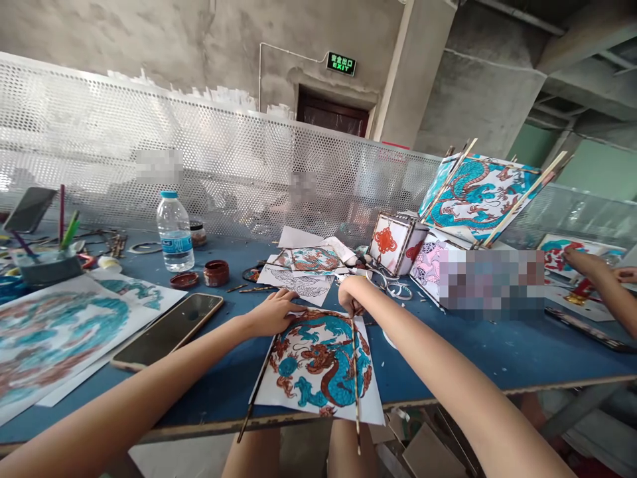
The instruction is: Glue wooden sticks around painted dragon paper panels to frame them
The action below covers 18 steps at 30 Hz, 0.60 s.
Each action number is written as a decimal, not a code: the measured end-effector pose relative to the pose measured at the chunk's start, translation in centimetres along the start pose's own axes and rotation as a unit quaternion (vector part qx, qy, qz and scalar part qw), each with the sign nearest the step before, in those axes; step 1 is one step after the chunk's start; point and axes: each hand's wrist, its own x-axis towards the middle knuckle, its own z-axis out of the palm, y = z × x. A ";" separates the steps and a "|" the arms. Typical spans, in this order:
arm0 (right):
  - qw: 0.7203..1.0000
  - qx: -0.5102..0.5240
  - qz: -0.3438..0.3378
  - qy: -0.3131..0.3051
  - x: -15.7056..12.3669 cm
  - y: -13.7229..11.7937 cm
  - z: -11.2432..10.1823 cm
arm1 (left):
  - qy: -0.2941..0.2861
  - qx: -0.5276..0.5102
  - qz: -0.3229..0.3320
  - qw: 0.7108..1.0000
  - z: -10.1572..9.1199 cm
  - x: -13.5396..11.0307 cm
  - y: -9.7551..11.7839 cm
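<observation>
The near edge of the blue tabletop (497, 358) runs across the bottom of the view. A dragon picture (321, 365) lies at that edge, and its bottom side hangs a little over it. Two thin sticks lie on the paper. The left stick (259, 388) slants along the left side, and its lower end pokes out past the edge. The right stick (355, 372) runs almost straight down the picture and also pokes out past the edge.

There is bare blue room on the right of the picture. On the left, one phone (166, 330) lies near the picture, beside a big painted sheet (60, 338).

The left hand (271, 312) lies flat on the top left corner of the picture, with its fingers (291, 300) spread loose and pressing down, holding nothing. The right hand (352, 295) is curled at the top of the picture. Its fingers pinch the top end of the right stick.

Farther back there is one pair of scissors (385, 282), more dragon papers (306, 265), and two small brown paint pots (204, 275). One water bottle (174, 232) stands up behind them. A small paper box (395, 242) and a finished dragon kite (478, 192) stand to the right. Another person's arm (597, 275) rests at the far right. A white mesh wall (99, 139) closes the far edge.
</observation>
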 end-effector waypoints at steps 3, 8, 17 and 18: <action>0.988 -0.005 0.111 -0.106 -0.9 1.8 -0.3 | 0.005 0.004 0.002 1.000 0.2 0.0 -0.2; 0.990 0.042 0.066 -0.117 -2.3 3.9 -0.9 | 0.001 0.001 0.008 1.000 0.2 0.0 -0.3; 0.998 0.038 -0.052 0.029 -4.6 4.9 -1.0 | 0.001 -0.003 0.004 1.000 -0.1 0.0 0.1; 0.997 0.018 -0.056 0.054 -4.5 4.8 -0.8 | 0.002 -0.003 0.004 1.000 0.0 0.0 0.1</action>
